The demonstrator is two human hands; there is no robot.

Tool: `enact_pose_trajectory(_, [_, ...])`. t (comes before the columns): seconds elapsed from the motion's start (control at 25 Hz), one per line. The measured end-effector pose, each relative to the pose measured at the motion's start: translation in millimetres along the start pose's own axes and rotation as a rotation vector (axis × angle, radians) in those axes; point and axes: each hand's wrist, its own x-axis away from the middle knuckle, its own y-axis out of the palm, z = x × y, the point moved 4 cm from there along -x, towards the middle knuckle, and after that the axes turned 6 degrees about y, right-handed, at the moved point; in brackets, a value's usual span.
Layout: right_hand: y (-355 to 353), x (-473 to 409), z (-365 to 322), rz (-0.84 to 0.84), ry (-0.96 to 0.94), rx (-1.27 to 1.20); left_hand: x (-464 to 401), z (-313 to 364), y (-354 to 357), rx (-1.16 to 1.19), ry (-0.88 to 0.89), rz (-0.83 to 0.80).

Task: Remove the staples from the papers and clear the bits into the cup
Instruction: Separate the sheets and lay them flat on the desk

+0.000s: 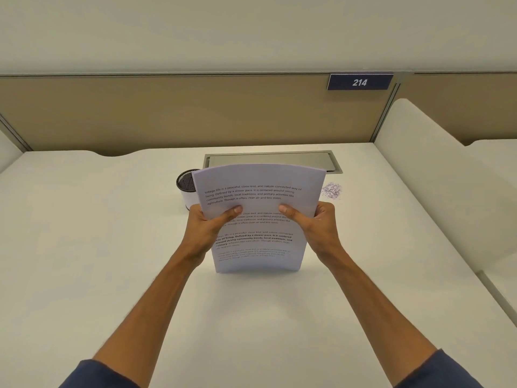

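- Near the desk's (pixel 112 275) middle, the papers (pixel 257 219) stand on their bottom edge, likely being squared up; left hand (pixel 208 229) and right hand (pixel 314 222) each grip a side edge
- Behind, toward the back edge, the cup (pixel 187 191) waits; bits (pixel 332 190) lie right of the papers, uncleared

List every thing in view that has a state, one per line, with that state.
papers: held upright, bottom edge on the desk, top bowed back.
left hand: grips the papers' left edge, thumb on the front.
right hand: grips the right edge, thumb on the front.
cup: upright on the desk, partly behind the papers; contents cannot be told.
bits: in a small pile on the desk, not in the cup.
desk hatch: shut.
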Motion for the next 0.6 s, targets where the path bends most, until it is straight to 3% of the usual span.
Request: enact_pose_trajectory(0.6, [6.9, 0.5, 32.0, -0.047, 0.080, 0.035, 4.2, -11.4, 0.6, -0.026, 0.010, 0.068])
